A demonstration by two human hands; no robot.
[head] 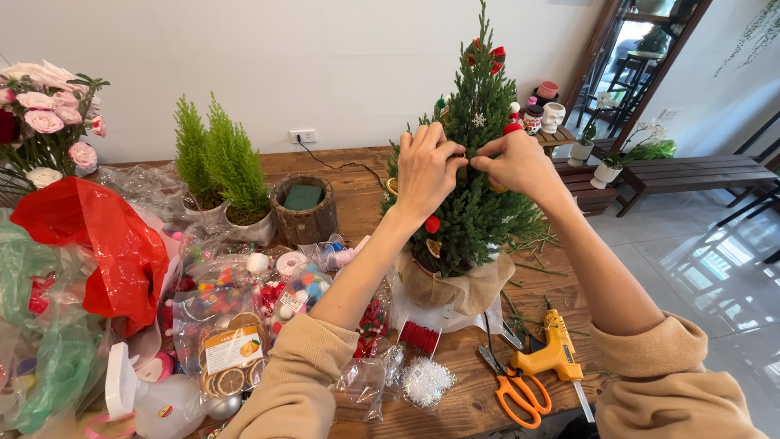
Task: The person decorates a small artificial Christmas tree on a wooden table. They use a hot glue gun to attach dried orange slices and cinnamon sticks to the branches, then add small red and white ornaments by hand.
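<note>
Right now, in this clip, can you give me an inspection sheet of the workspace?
Surface: wooden table, mostly covered.
Job's things: small conifer in a burlap-wrapped pot, hung with red balls, a dried orange slice and a snowflake.
Clutter: bags of pom-poms and dried orange slices, red plastic bag, spray bottle, orange scissors, yellow glue gun, cut twigs, two smaller conifers, pink flowers.
Grippers: left hand and right hand both pinch at the tree's middle branches; what they pinch is hidden.
Cables: black cord from the wall socket.
Surroundings: white wall, benches with pots, doorway.
</note>
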